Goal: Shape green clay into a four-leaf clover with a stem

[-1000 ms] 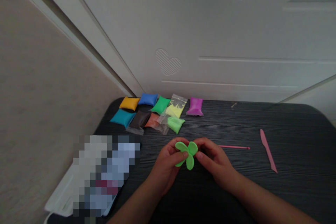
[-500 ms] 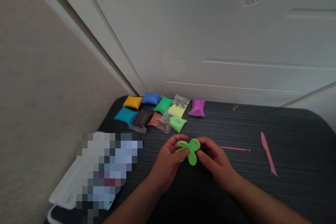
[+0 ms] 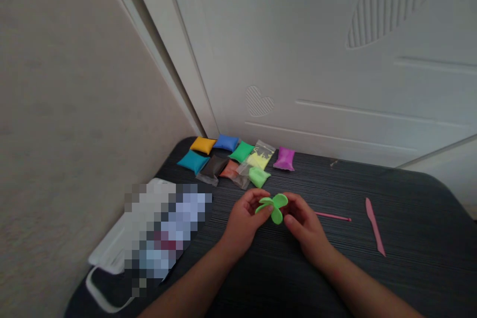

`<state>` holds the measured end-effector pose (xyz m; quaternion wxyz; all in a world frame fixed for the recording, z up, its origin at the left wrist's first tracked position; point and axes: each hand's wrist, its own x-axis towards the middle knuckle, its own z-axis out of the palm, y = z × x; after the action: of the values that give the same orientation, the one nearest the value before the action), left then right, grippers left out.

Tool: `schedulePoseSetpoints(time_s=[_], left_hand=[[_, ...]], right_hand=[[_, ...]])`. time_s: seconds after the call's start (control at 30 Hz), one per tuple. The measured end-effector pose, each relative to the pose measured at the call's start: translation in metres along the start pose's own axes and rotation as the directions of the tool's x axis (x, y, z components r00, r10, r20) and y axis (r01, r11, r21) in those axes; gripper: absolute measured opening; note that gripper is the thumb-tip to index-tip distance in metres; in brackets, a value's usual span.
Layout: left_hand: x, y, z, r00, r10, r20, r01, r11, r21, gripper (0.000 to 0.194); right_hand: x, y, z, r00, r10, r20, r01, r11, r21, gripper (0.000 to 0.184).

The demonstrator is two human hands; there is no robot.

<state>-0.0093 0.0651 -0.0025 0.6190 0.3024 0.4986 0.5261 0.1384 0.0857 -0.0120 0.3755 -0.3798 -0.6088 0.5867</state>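
Note:
A light green clay shape (image 3: 275, 207) made of flat rounded petals is held above the dark table (image 3: 410, 258). My left hand (image 3: 244, 221) pinches its left petals, thumb on top. My right hand (image 3: 303, 221) pinches its right side with curled fingers. Both hands meet at the middle of the piece.
Several coloured clay packets (image 3: 238, 159) lie in a cluster at the table's back left. A thin pink stick (image 3: 332, 216) and a pink plastic knife (image 3: 374, 226) lie to the right. A blurred white-edged case (image 3: 112, 253) sits at the left. A white door panel (image 3: 316, 59) stands behind.
The view has tilted up and shifted, so the table sits lower in frame. The hands keep the green clay shape, turned slightly between the fingers.

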Motion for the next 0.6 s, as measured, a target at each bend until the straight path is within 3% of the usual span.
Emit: schedulePoseSetpoints(time_s=[0.13, 0.6], left_hand=[[-0.001, -0.001, 0.001, 0.997, 0.055, 0.054, -0.059, 0.995, 0.081, 0.026], [0.001, -0.021, 0.006, 0.966, 0.231, 0.114, -0.242, 0.965, 0.101, 0.027]], right_hand=[[0.0, 0.001, 0.005, 0.997, 0.011, -0.081, -0.021, 0.992, -0.123, 0.032], [-0.009, 0.014, 0.002, 0.958, -0.143, -0.247, 0.142, 0.99, -0.024, 0.031]])
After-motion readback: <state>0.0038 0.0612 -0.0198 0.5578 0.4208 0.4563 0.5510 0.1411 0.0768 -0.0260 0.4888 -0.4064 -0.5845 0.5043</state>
